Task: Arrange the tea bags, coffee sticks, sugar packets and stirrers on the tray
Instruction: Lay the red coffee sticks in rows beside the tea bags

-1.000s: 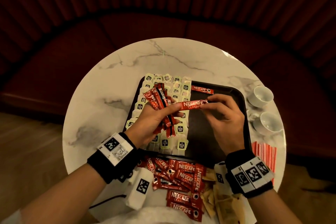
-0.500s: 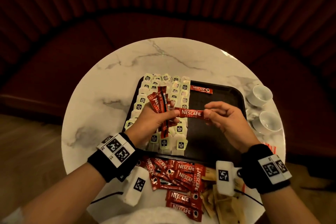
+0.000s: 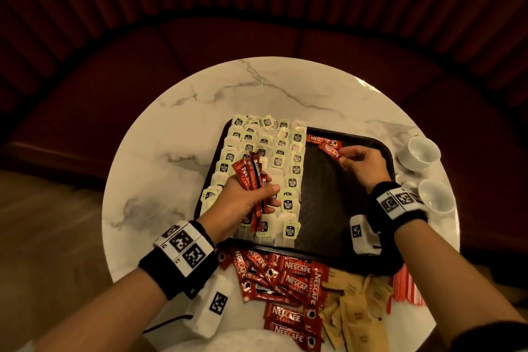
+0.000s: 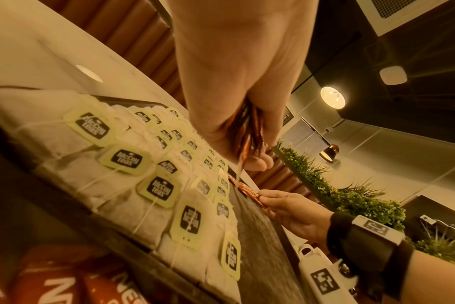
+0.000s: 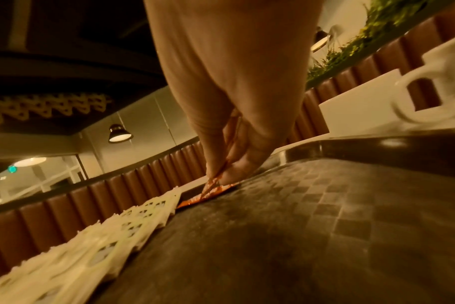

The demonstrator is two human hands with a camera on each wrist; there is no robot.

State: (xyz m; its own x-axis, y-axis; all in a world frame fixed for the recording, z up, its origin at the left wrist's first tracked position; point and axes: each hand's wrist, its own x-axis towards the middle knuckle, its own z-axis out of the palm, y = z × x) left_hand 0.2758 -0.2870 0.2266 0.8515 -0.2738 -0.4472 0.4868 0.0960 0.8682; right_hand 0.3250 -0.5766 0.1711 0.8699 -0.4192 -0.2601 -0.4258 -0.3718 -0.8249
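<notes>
Here the right hand [image 3: 361, 166] is down at the far end of the black tray [image 3: 337, 208]. Its fingertips pinch one red Nescafe coffee stick [image 3: 331, 150] by its end. That stick lies slanted, low on the tray floor, and its other end touches or sits just on top of another coffee stick [image 3: 320, 139] that lies flat by the tray's far rim. In the right wrist view the pinched stick's far tip looks to be touching the tray floor.

The left hand [image 3: 243, 203] is held over the tea bags [image 3: 287, 163]. Its fingers are curled round a bunch of coffee sticks [image 3: 251, 180] that stick up out of the fist, and some ends hang out below it too.

The tea bags fill the left part of the tray in neat rows, each with a pale green tag on top. The right part of the tray shows its bare dark floor.

On the marble table [image 3: 177, 128], near the person, lies a loose pile of coffee sticks [image 3: 288, 288]. Beside that pile, to the right, are the brown sugar packets [image 3: 357, 311]. Next to those, under the right arm, are the red stirrers [image 3: 405, 286]. Two white cups [image 3: 423, 151] stand on the table just past the tray's right side.

Both wrists wear black bands with white square tags.
</notes>
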